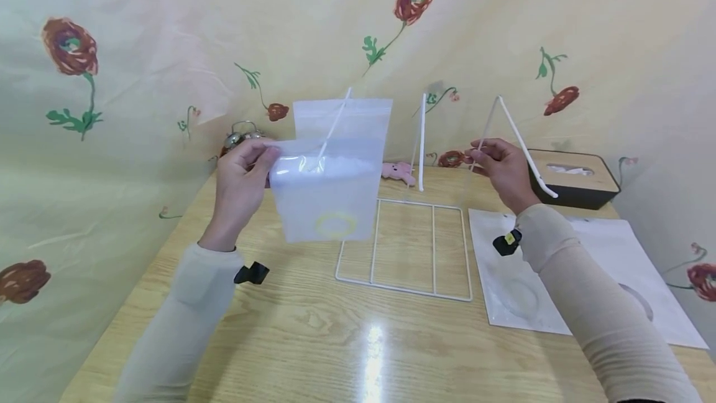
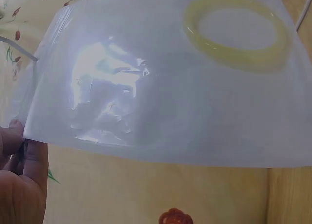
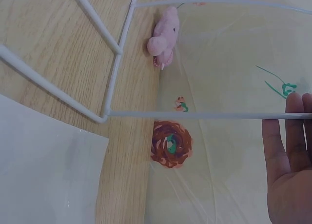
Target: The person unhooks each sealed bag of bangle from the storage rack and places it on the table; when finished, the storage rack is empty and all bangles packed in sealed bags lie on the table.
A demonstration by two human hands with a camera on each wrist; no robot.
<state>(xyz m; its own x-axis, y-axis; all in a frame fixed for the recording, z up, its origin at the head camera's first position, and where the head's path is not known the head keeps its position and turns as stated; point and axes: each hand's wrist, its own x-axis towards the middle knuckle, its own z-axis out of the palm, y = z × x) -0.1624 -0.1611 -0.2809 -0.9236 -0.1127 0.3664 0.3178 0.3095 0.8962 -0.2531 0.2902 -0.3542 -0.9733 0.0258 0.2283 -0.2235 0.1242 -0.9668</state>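
My left hand [image 1: 240, 179] pinches the left edge of a translucent white plastic bag [image 1: 330, 194]. A pale yellow ring [image 1: 335, 224] shows near the bag's bottom. The bag hangs at the left side of a white wire rack [image 1: 433, 247], whose left slanting arm crosses in front of the taller back panel. In the left wrist view, fingers [image 2: 36, 160] grip the bag's edge, and the ring [image 2: 195, 33] lies top right. My right hand [image 1: 506, 170] holds the rack's right upright with thumb and fingertips. The right wrist view shows the rod [image 3: 209, 115] against these fingers [image 3: 275, 146].
Behind the rack lies a pink plush toy [image 1: 398, 171]. A tissue box [image 1: 576, 173] stands at the right back, with a white sheet-like bag [image 1: 604, 254] flat before it. An alarm clock [image 1: 242, 132] is partly hidden behind my left hand. Floral cloth [image 1: 313, 30] hangs behind the table.
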